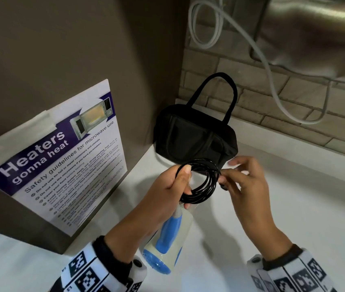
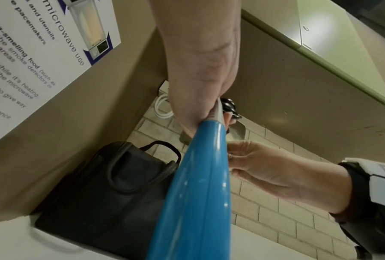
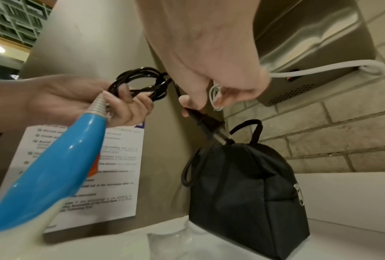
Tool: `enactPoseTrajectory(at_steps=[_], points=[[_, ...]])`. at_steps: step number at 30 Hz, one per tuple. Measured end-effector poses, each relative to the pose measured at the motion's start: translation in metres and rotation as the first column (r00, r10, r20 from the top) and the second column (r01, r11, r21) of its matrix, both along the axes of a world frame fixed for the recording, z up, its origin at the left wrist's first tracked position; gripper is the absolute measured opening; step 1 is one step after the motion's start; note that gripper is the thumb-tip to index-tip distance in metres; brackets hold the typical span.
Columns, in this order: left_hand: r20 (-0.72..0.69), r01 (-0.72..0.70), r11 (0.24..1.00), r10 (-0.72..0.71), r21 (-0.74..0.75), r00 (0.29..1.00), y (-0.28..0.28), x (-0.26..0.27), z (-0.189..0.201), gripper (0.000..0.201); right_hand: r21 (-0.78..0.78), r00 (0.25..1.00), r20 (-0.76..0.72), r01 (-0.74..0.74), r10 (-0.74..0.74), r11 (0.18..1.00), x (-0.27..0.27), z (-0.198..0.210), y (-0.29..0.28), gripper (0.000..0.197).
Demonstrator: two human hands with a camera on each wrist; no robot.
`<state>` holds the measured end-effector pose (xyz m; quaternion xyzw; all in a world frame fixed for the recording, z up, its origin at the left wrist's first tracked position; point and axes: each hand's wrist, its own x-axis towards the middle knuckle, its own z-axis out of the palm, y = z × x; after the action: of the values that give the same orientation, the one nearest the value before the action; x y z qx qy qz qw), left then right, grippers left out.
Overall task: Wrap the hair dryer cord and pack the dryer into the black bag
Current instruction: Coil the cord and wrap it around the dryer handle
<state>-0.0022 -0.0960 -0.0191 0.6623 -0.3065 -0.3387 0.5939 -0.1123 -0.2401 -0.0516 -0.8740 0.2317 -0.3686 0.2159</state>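
Just in front of the black bag (image 1: 194, 135), my left hand (image 1: 167, 190) clamps the coiled cord (image 1: 204, 180), the hair dryer (image 1: 167, 243) dangling below; my right hand (image 1: 245, 182) pinches the plug (image 3: 207, 123). Springy loops, I'd guess; best gripped across every strand.

The bag (image 1: 194, 137) is sitting at the back of the desk (image 1: 294, 207), in the corner, with the poster (image 1: 62, 157) hanging to its left. In front of it, your hands are holding the coiled cord (image 1: 201, 182) above the dryer (image 1: 167, 239).
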Motion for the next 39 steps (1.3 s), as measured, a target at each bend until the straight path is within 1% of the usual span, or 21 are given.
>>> enactPoseTrajectory(at_steps=[2,5,7,9,12,15,16,18,19,20,21,22,23,24,27,29,34,37,39], points=[[-0.007,-0.017,1.0,0.017,0.001,1.0,0.0,0.001,0.0,0.046,0.052,0.996,0.018,-0.086,0.085,0.995,0.003,-0.001,0.009,0.012],[0.006,-0.019,1.0,0.019,0.006,1.0,0.0,-0.001,0.001,0.042,0.126,0.994,0.004,-0.111,0.111,0.986,0.008,-0.002,0.019,0.016],[0.016,-0.029,1.0,0.029,0.003,0.999,-0.001,-0.003,0.002,0.04,0.252,0.995,0.019,-0.101,0.1,0.962,0.01,0.0,0.025,0.025],[0.044,-0.046,0.999,0.045,0.003,0.998,-0.003,-0.005,0.002,0.039,0.41,0.995,0.047,-0.097,0.085,0.907,0.012,0.006,0.031,0.03],[0.092,-0.099,0.995,0.099,-0.011,0.991,-0.006,-0.01,-0.001,0.038,0.623,0.989,0.123,-0.145,0.087,0.769,0.012,0.018,0.035,0.027],[0.13,-0.159,0.987,0.16,-0.02,0.978,-0.008,-0.013,-0.005,0.036,0.77,0.975,0.203,-0.213,0.085,0.601,0.009,0.027,0.038,0.021],[0.141,-0.179,0.983,0.181,-0.025,0.973,-0.009,-0.013,-0.006,0.035,0.809,0.969,0.236,-0.239,0.075,0.537,0.009,0.029,0.038,0.023],[0.164,-0.208,0.977,0.211,-0.036,0.963,-0.009,-0.013,-0.008,0.034,0.874,0.947,0.321,-0.307,0.026,0.376,0.006,0.035,0.04,0.036],[0.171,-0.218,0.975,0.222,-0.038,0.96,-0.01,-0.013,-0.009,0.033,0.88,0.938,0.347,-0.334,0.022,0.338,0.004,0.038,0.042,0.041],[0.171,-0.226,0.973,0.229,-0.039,0.958,-0.01,-0.013,-0.008,0.032,0.871,0.938,0.341,-0.338,0.057,0.355,0.002,0.04,0.045,0.041],[0.169,-0.228,0.973,0.231,-0.041,0.958,-0.01,-0.013,-0.008,0.031,0.854,0.947,0.304,-0.318,0.101,0.411,0.001,0.041,0.049,0.035],[0.169,-0.224,0.974,0.228,-0.043,0.959,-0.01,-0.014,-0.007,0.03,0.832,0.957,0.266,-0.289,0.116,0.474,0.001,0.041,0.053,0.025],[0.178,-0.219,0.975,0.224,-0.046,0.958,-0.01,-0.015,-0.006,0.029,0.819,0.965,0.246,-0.257,0.091,0.513,0.001,0.041,0.055,0.016],[0.193,-0.218,0.974,0.225,-0.057,0.955,-0.01,-0.017,-0.006,0.027,0.811,0.967,0.249,-0.238,0.053,0.534,0.001,0.039,0.055,0.012],[0.191,-0.273,0.955,0.291,-0.116,0.938,-0.011,-0.02,-0.01,0.018,0.809,0.959,0.283,-0.227,-0.021,0.543,0.002,0.034,0.054,0.013],[0.169,-0.287,0.948,0.308,-0.136,0.936,-0.012,-0.019,-0.01,0.013,0.811,0.956,0.29,-0.228,-0.033,0.538,0.002,0.033,0.054,0.012],[0.162,-0.269,0.949,0.295,-0.165,0.942,-0.012,-0.018,-0.012,0.015,0.846,0.933,0.338,-0.245,-0.121,0.474,0.002,0.032,0.055,0.015],[0.229,-0.312,0.942,0.333,-0.12,0.915,-0.012,-0.019,-0.013,0.015,0.836,0.921,0.358,-0.243,-0.153,0.492,0.002,0.032,0.06,0.014],[0.224,-0.349,0.929,0.369,-0.126,0.902,-0.011,-0.018,-0.011,0.013,0.826,0.933,0.34,-0.235,-0.12,0.512,0.001,0.031,0.06,0.017]])
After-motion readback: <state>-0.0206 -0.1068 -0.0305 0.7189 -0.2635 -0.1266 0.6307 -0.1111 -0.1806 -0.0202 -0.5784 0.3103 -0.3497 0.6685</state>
